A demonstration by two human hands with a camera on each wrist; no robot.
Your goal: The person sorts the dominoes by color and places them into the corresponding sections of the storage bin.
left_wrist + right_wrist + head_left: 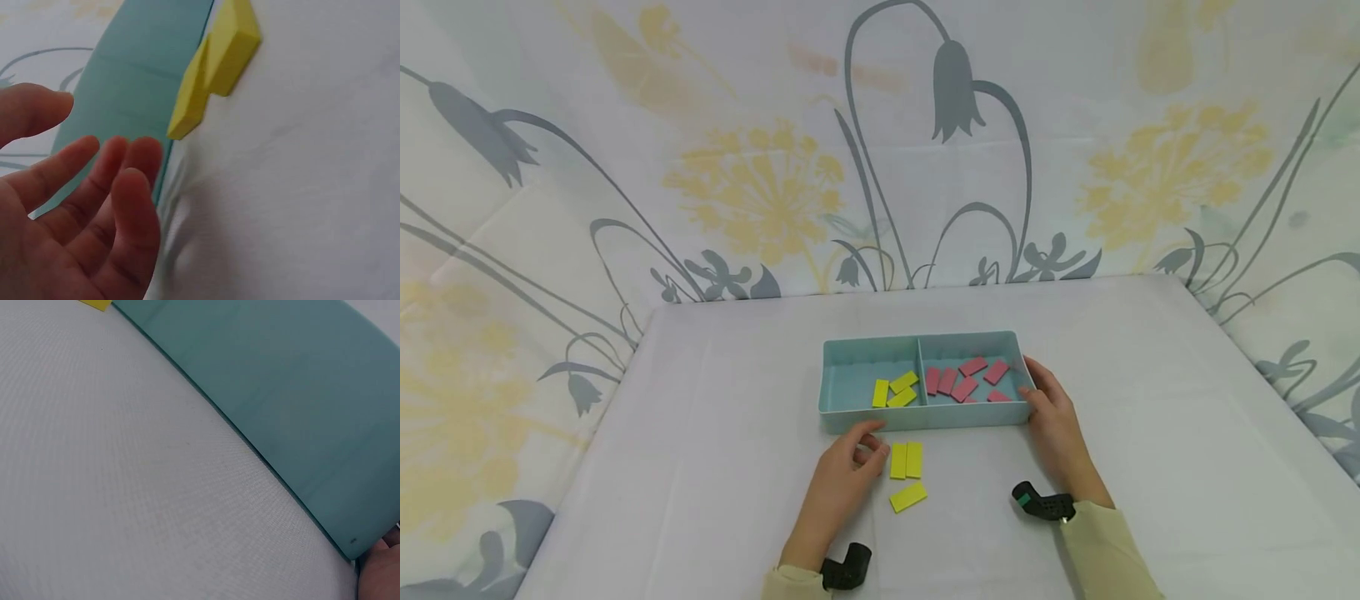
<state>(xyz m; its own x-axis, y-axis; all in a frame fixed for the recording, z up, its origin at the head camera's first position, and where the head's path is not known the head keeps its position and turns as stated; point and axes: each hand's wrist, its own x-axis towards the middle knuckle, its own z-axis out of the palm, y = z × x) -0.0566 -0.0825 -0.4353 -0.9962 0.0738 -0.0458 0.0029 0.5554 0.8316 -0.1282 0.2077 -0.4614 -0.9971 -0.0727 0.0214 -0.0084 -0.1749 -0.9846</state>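
A pale blue-green two-compartment box lies on the table. Three yellow blocks are in its left compartment, and several pink blocks lie in the right one. In front of the box, two yellow blocks stand side by side on the cloth, with a third yellow block slanted nearer the person. My left hand hovers by the box's front wall, left of those blocks; its fingers are loosely bent around nothing in the left wrist view. My right hand grips the box's right end, thumb at the rim.
A white cloth covers the table. Flower-patterned fabric rises behind it and along both sides. Each wrist wears a black camera mount, such as the right one.
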